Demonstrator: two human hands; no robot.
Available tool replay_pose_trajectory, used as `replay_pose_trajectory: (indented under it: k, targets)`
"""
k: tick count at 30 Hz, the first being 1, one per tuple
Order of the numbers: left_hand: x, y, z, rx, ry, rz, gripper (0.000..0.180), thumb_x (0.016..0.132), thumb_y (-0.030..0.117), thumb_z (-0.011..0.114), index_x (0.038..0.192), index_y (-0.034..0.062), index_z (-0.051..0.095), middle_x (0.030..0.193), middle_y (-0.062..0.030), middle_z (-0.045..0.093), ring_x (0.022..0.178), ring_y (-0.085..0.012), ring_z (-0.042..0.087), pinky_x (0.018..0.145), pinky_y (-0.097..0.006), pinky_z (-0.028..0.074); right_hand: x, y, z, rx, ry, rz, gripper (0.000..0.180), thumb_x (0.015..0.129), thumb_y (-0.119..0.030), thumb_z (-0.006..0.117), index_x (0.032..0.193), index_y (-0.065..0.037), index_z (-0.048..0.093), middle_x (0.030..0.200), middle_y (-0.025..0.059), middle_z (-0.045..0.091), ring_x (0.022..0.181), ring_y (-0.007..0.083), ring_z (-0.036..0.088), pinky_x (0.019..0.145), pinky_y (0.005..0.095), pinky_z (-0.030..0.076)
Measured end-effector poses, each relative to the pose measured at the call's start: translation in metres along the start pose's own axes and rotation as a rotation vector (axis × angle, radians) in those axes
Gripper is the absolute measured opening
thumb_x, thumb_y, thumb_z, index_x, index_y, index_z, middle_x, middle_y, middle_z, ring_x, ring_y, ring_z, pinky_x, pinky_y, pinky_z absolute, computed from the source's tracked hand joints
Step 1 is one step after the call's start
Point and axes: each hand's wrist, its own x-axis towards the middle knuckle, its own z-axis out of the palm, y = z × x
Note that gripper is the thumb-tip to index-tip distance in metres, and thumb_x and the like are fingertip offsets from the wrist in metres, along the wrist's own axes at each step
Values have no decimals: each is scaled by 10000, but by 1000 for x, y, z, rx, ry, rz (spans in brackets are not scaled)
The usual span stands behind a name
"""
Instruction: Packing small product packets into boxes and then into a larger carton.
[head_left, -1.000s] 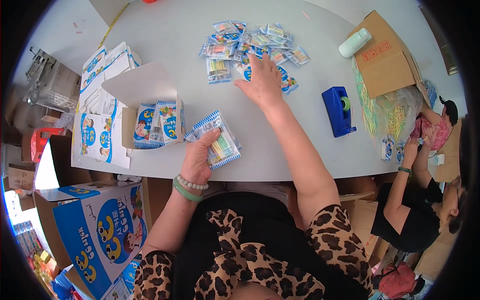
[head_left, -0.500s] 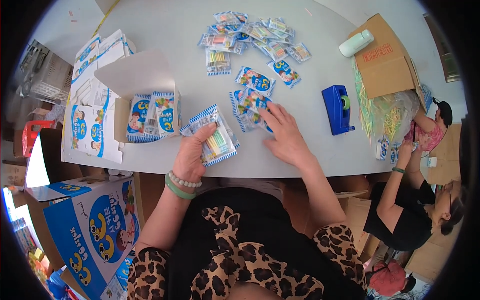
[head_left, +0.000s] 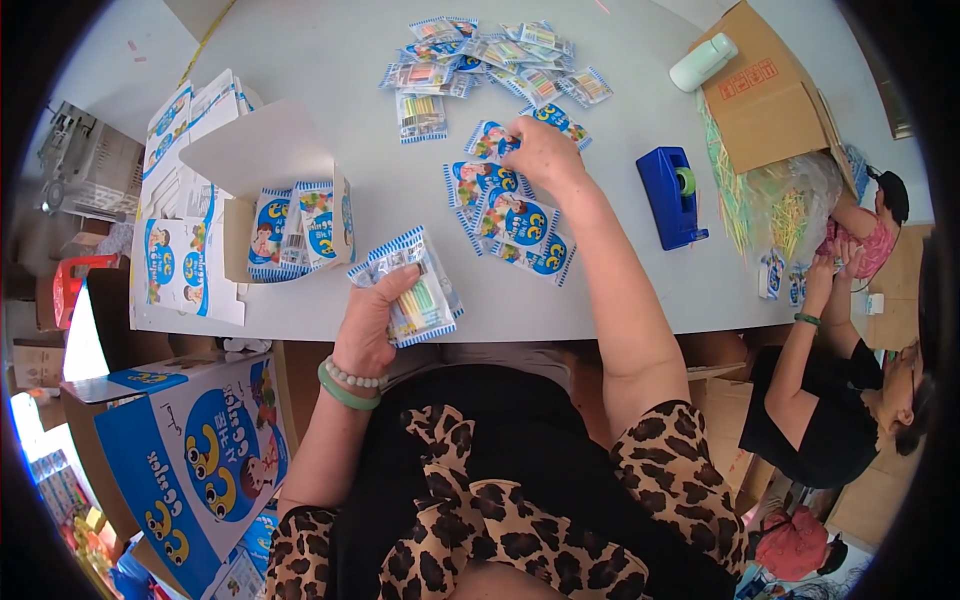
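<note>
My left hand point(head_left: 370, 318) is closed on a small stack of candy packets point(head_left: 420, 305), thumb on top, with coloured sticks showing through clear film. Farther out, my right hand point(head_left: 547, 155) has its fingers bent onto the right end of another candy packet point(head_left: 487, 138). Nearer to me, several blue-and-white packets point(head_left: 515, 217) overlap, printed side up. One more packet point(head_left: 560, 127) lies just beyond the right hand. An open white box point(head_left: 238, 225), left of my left hand, holds several upright packets point(head_left: 318, 215).
A loose heap of packets point(head_left: 424, 112) covers the far middle of the grey table point(head_left: 370, 130). Flattened printed cartons point(head_left: 165, 270) lie at left. On the right are a blue tape dispenser point(head_left: 668, 200), a white bottle point(head_left: 703, 62) and a cardboard box point(head_left: 765, 100). Another person point(head_left: 820, 410) works there.
My right hand has moved away from me, off the near packets to one farther out. More packets overlap in the near group. The left hand still grips its stack.
</note>
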Motion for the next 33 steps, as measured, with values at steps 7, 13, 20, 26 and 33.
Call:
replay_pose_trajectory:
  k: [7,13,20,26,33]
  targets:
    - [6,0,-1,31,-38,6,234,877,65,606,1100,-5,591,975,-107,685,837,-226,697,726,-342,595,-2,16,12,70,200,6,286,698,-163,725,929,-63,588,870,109,641,806,290,616,729,379,481]
    - [0,1,-3,-58,-42,30,240,840,19,644,1073,-7,595,967,-114,685,813,-223,698,690,-341,596,-87,-17,-19,627,-1,29,425,695,-132,713,1087,-62,567,908,119,598,855,315,600,793,366,481]
    - [-1,-1,6,-37,-46,24,221,839,31,649,1054,-3,608,956,-110,687,802,-215,698,683,-337,596,-110,-5,3,-82,263,-141,372,675,-150,738,970,-32,546,1034,144,553,943,330,574,813,381,465]
    - [-8,-4,8,-65,9,104,230,853,62,649,1071,3,603,978,-98,683,835,-206,690,709,-326,582,-137,-16,0,603,275,176,293,703,-94,719,909,-29,522,860,44,601,798,173,609,691,326,480]
    - [-19,2,28,-246,-213,167,317,906,220,628,1150,23,580,1041,-72,659,980,-175,634,859,-336,514,-149,-80,40,882,-140,-3,403,723,-96,729,1051,-21,507,916,72,596,826,148,579,705,310,469]
